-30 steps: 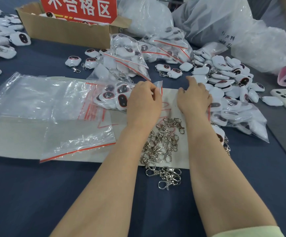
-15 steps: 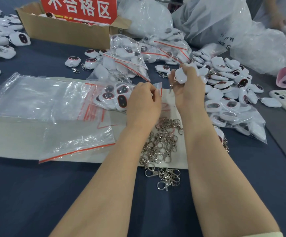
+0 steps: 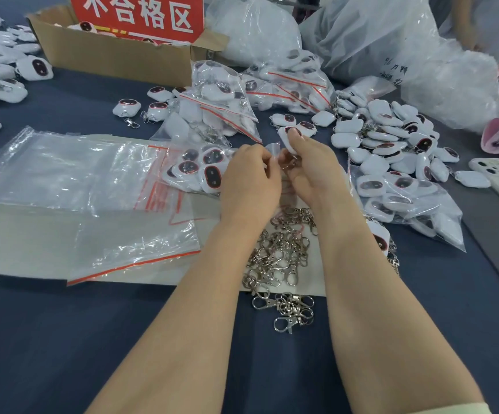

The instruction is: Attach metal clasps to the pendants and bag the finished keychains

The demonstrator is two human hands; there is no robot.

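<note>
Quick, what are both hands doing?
Left hand: closed, pinching the bag edge.
Right hand: closed, holding a white pendant.

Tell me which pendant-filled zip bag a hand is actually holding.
The bag on the pale card, directly left of the hands: the left hand pinches its open mouth. The filled bags behind and to the right lie untouched.

Small assembly-and-packing workshop: work table under dark blue cloth, strewn with heaps of identical white pendants, a loose pile of metal clasps, red-striped zip bags both filled and empty, big clear plastic sacks at the back, a cardboard box bearing a red sign in Chinese characters.
</note>
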